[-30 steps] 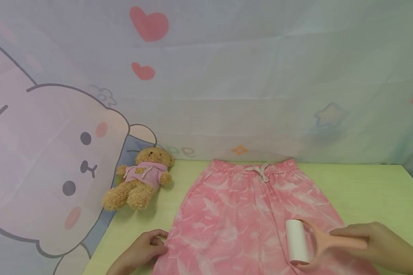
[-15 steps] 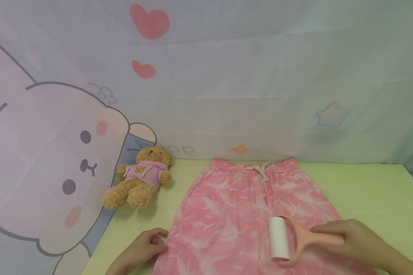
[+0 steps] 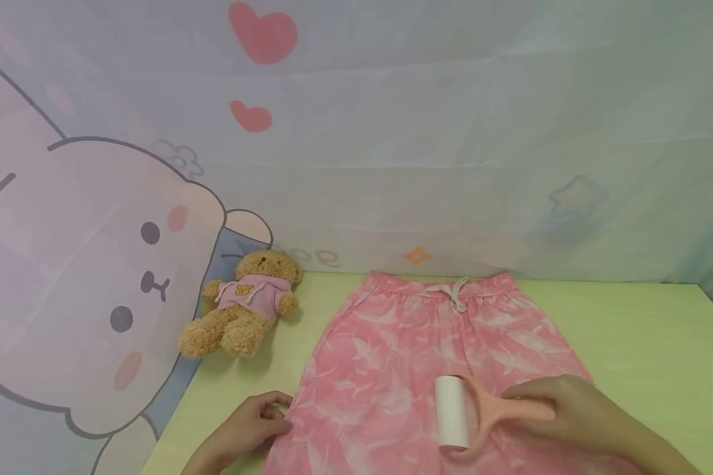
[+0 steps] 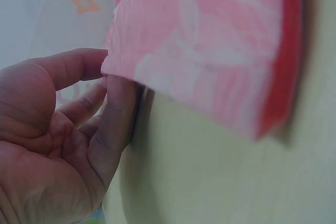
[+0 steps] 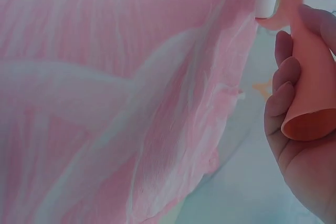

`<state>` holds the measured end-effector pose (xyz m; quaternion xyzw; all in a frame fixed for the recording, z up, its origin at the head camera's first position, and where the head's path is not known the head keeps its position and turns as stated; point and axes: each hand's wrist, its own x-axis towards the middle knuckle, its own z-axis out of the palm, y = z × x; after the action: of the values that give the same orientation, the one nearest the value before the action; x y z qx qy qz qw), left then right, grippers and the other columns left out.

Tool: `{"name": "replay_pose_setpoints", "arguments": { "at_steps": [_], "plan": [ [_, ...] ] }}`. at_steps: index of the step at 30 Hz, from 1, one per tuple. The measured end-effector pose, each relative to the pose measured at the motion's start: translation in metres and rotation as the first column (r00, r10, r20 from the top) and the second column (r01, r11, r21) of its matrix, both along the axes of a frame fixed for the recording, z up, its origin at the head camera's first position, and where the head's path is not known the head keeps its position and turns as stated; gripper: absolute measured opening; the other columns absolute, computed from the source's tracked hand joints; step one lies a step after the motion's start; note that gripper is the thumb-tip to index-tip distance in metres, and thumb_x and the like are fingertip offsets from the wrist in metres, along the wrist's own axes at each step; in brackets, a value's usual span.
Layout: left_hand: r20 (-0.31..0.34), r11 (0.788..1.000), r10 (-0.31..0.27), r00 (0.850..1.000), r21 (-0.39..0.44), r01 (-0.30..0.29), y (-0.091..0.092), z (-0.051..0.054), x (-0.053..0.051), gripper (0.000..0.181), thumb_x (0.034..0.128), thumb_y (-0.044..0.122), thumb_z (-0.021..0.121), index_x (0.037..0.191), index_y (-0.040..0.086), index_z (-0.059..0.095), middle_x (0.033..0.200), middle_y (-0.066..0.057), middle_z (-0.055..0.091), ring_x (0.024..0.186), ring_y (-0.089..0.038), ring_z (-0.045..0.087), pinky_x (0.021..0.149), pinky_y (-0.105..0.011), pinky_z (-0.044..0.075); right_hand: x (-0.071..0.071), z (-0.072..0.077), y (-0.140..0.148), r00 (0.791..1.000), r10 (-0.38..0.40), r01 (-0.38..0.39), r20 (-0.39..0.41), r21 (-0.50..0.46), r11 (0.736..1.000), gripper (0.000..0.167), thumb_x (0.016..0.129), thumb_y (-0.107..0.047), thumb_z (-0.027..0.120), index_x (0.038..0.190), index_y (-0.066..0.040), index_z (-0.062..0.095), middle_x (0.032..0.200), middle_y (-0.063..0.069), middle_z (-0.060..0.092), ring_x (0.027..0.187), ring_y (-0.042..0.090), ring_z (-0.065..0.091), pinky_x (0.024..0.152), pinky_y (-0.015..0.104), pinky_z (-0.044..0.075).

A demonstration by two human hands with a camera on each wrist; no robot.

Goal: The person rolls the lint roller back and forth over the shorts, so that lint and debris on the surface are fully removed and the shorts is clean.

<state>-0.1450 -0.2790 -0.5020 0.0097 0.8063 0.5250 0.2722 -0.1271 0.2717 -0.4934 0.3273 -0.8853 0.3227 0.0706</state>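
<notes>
Pink shorts with a pale leaf-like print and a white drawstring lie spread on the table, waistband at the back. My left hand pinches their left side edge; the left wrist view shows the edge of the shorts between thumb and finger. In my right hand is a lint roller, its peach handle wrapped by the fingers. The white roll lies over the middle of the shorts. From the right wrist, the handle's hollow end shows, and the roll is mostly cut off by the frame.
A brown teddy bear in a pink hoodie leans at the back left. The pale green table extends right of the shorts. A printed cloth backdrop rises behind the table and along its left.
My right hand has moved left with the lint roller, from the right part of the shorts to their middle. The left hand keeps its place at the edge.
</notes>
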Motion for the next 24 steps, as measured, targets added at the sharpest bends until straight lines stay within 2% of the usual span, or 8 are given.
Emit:
{"name": "replay_pose_setpoints", "arguments": {
  "at_steps": [3,7,11,13,15,18,21,24],
  "plan": [
    [-0.009,1.000,-0.010,1.000,0.008,0.010,0.000,-0.001,0.000,0.038,0.0928,0.011,0.074,0.127,-0.002,0.063,0.083,-0.005,0.066,0.070,-0.014,0.060,0.062,-0.029,0.050,0.001,0.002,-0.001,1.000,-0.019,0.019,0.004,-0.009,1.000,0.030,0.084,-0.033,0.089,0.108,-0.043,0.076,0.096,-0.031,0.070,0.075,-0.007,0.060,0.071,0.012,0.047],
    [-0.006,1.000,-0.010,1.000,0.012,0.011,0.001,-0.001,-0.001,0.038,0.0929,0.011,0.074,0.127,-0.002,0.063,0.083,-0.005,0.066,0.070,-0.014,0.060,0.062,-0.029,0.050,0.004,0.007,0.005,0.996,-0.073,0.075,0.052,-0.035,0.997,0.029,0.085,-0.031,0.088,0.110,-0.040,0.077,0.099,-0.027,0.072,0.079,-0.004,0.064,0.073,0.012,0.048],
    [0.000,1.000,-0.009,1.000,0.008,0.009,0.001,0.000,-0.001,0.038,0.0930,0.011,0.074,0.127,-0.002,0.063,0.083,-0.004,0.066,0.070,-0.014,0.060,0.063,-0.029,0.050,0.004,0.014,0.016,0.984,-0.168,0.171,0.050,-0.055,0.984,0.033,0.082,-0.026,0.090,0.112,-0.034,0.078,0.100,-0.021,0.073,0.081,-0.001,0.065,0.073,0.016,0.049],
    [-0.003,1.000,-0.012,1.000,0.007,0.012,0.000,0.000,-0.001,0.038,0.0931,0.010,0.073,0.127,-0.002,0.062,0.083,-0.004,0.066,0.071,-0.014,0.060,0.063,-0.029,0.050,0.004,0.019,0.022,0.969,-0.239,0.243,0.067,-0.054,0.969,0.034,0.081,-0.027,0.091,0.113,-0.033,0.078,0.101,-0.017,0.074,0.083,0.000,0.064,0.071,0.019,0.051],
    [-0.003,1.000,-0.013,1.000,0.010,0.013,-0.001,-0.001,-0.001,0.038,0.0933,0.009,0.073,0.127,-0.003,0.062,0.083,-0.004,0.066,0.071,-0.014,0.061,0.063,-0.029,0.050,0.002,0.025,0.027,0.946,-0.305,0.312,0.111,-0.049,0.949,0.035,0.083,-0.031,0.090,0.115,-0.031,0.077,0.105,-0.010,0.075,0.082,0.002,0.063,0.067,0.024,0.052],
    [0.001,1.000,-0.012,1.000,0.015,0.012,-0.001,-0.002,-0.001,0.038,0.0936,0.009,0.072,0.128,-0.004,0.062,0.083,-0.004,0.066,0.070,-0.014,0.060,0.062,-0.029,0.050,-0.001,0.034,0.034,0.895,-0.414,0.427,0.167,-0.046,0.903,0.039,0.086,-0.035,0.086,0.123,-0.027,0.075,0.113,0.004,0.075,0.083,0.003,0.063,0.063,0.027,0.050],
    [0.002,1.000,-0.011,1.000,0.013,0.011,-0.002,-0.003,-0.001,0.038,0.0938,0.009,0.072,0.128,-0.004,0.061,0.083,-0.004,0.066,0.069,-0.014,0.060,0.061,-0.028,0.050,-0.006,0.039,0.042,0.841,-0.517,0.529,0.160,-0.034,0.848,0.045,0.090,-0.040,0.082,0.131,-0.024,0.071,0.118,0.014,0.073,0.081,0.005,0.061,0.061,0.028,0.047],
    [0.003,1.000,-0.011,1.000,0.009,0.011,-0.002,-0.003,-0.001,0.038,0.0936,0.009,0.072,0.127,-0.003,0.062,0.082,-0.004,0.066,0.068,-0.013,0.059,0.060,-0.028,0.049,-0.013,0.042,0.049,0.782,-0.602,0.612,0.164,-0.013,0.791,0.051,0.094,-0.047,0.076,0.138,-0.022,0.067,0.111,0.015,0.073,0.077,0.009,0.057,0.059,0.030,0.042]
  ]
}}
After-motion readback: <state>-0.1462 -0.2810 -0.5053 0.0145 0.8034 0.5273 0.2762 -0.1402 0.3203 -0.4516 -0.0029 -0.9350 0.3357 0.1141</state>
